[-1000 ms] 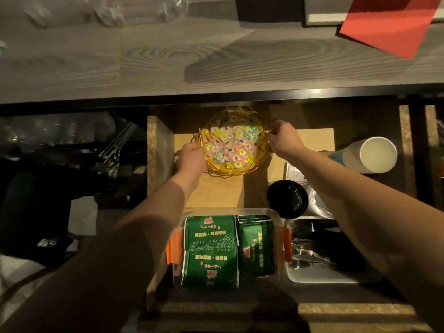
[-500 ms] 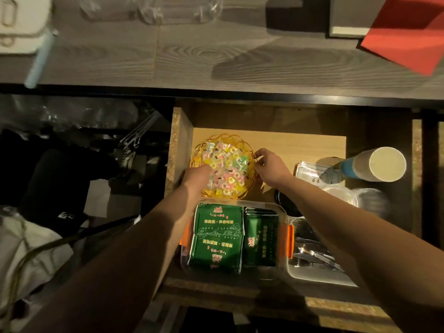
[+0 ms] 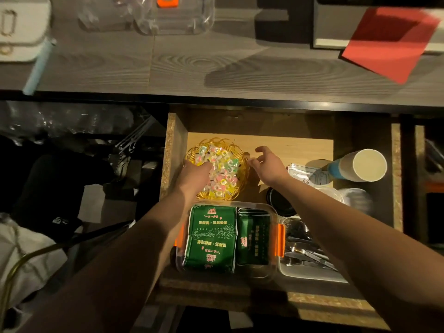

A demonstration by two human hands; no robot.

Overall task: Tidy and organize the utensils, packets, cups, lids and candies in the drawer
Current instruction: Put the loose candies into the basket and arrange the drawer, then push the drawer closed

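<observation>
A yellow woven basket (image 3: 217,141) filled with pastel wrapped candies (image 3: 224,169) sits at the back left of the open drawer (image 3: 288,150). My left hand (image 3: 195,173) lies over the basket's near-left rim, fingers curled onto it. Just right of the basket, my right hand (image 3: 266,164) hovers with fingers spread, holding nothing. In front of the basket, a clear container (image 3: 271,210) with orange clips holds green packets (image 3: 211,236). My forearms hide part of that container.
A black lid (image 3: 280,203), clear lids (image 3: 348,198), a printed clear packet (image 3: 302,174) and a paper cup (image 3: 360,165) on its side lie at the right. A white tray (image 3: 310,272) holds metal cutlery (image 3: 305,251). A red sheet (image 3: 389,42) lies on the tabletop above.
The basket came forward and left to sit by the drawer's left wall. My right hand has let go of its rim and opened; my left hand stays on it.
</observation>
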